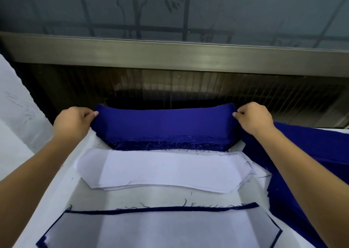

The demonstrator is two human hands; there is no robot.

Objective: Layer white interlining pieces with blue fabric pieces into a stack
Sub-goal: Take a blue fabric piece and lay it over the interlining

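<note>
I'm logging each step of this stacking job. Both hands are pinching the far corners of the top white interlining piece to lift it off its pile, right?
Not quite. The head view shows the left hand and right hand pinching the far corners of the top blue fabric piece, not a white one. The white interlining pile lies untouched just nearer the person.

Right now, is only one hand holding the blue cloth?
No, the left hand and right hand each pinch an end of the blue piece.
</note>
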